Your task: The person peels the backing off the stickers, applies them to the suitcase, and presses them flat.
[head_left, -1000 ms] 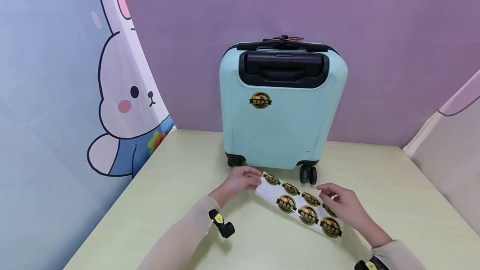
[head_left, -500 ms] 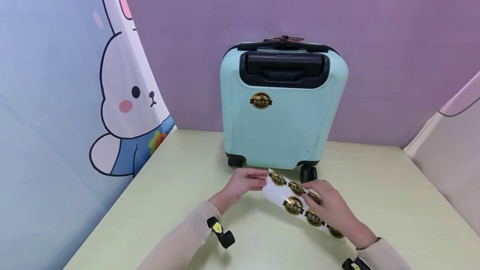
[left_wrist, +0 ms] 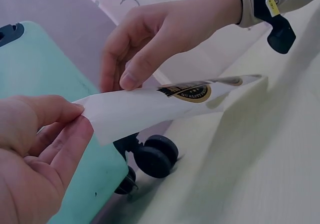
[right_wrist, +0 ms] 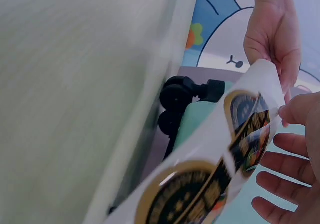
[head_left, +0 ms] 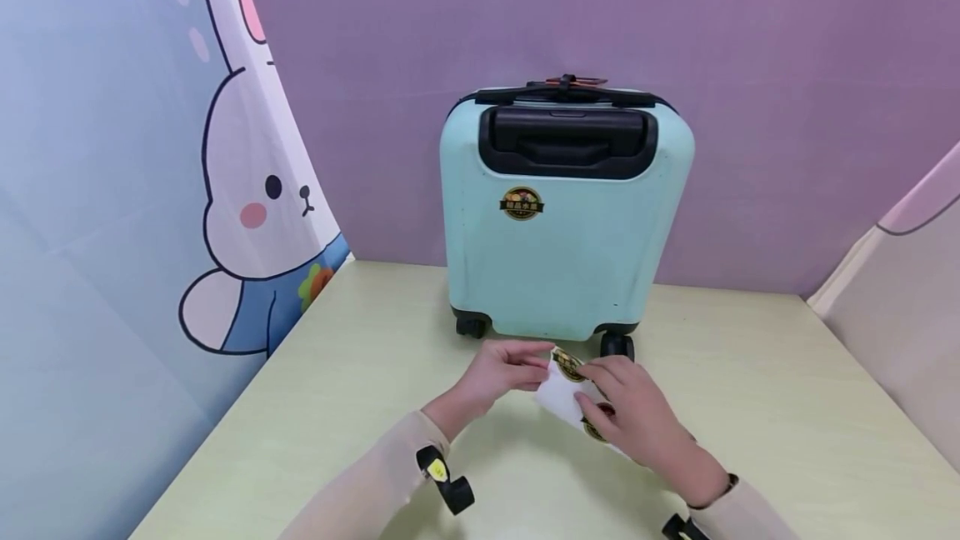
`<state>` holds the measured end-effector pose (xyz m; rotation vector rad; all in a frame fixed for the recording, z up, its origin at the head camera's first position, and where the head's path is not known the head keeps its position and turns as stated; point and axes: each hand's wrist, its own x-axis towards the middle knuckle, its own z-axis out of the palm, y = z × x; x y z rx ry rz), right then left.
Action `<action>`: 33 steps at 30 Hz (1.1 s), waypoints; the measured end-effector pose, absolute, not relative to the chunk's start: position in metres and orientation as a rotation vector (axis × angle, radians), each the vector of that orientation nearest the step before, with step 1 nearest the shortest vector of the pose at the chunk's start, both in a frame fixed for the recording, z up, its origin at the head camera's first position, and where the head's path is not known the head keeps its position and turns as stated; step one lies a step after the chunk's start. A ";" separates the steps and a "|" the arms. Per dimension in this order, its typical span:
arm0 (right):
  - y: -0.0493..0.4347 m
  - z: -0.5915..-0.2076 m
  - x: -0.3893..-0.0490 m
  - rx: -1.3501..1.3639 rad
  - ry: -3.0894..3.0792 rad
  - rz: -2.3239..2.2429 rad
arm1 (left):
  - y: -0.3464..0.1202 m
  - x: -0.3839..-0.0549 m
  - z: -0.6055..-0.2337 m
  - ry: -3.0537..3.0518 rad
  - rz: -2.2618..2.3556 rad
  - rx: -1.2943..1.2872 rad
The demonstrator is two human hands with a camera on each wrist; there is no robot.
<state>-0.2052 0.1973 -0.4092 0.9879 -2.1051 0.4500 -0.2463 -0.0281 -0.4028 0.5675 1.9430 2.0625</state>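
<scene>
My left hand [head_left: 498, 375] pinches the left corner of a white sticker sheet [head_left: 559, 395] between thumb and fingers. Round black-and-gold stickers [right_wrist: 250, 129] run along the sheet, which bends and slopes off toward the table. My right hand [head_left: 637, 419] is over the sheet and covers much of it in the head view. In the right wrist view its thumb [right_wrist: 300, 108] is right at the sheet's edge, with the other fingers spread apart. Behind both hands stands a mint-green suitcase [head_left: 558, 261], with one matching sticker [head_left: 521, 203] on its upper front.
The suitcase rests on black wheels [head_left: 617, 345] on a pale table [head_left: 750, 390]. Its black handle recess [head_left: 567, 140] faces me. A purple backdrop [head_left: 772, 107] hangs behind, and a rabbit-print cloth [head_left: 255, 148] is on the left.
My right hand has moved left along the sheet toward my left hand, hiding more stickers. The left hand, still pinching the corner, has shifted slightly right with the sheet.
</scene>
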 end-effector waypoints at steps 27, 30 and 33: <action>0.175 -0.390 -0.207 0.991 -1.882 0.402 | -0.026 -0.232 -0.392 1.929 2.116 0.696; 0.173 -0.389 -0.206 0.990 -1.878 0.405 | -0.026 -0.232 -0.393 1.921 2.120 0.733; 0.172 -0.389 -0.205 0.994 -1.876 0.401 | -0.026 -0.232 -0.394 1.917 2.125 0.755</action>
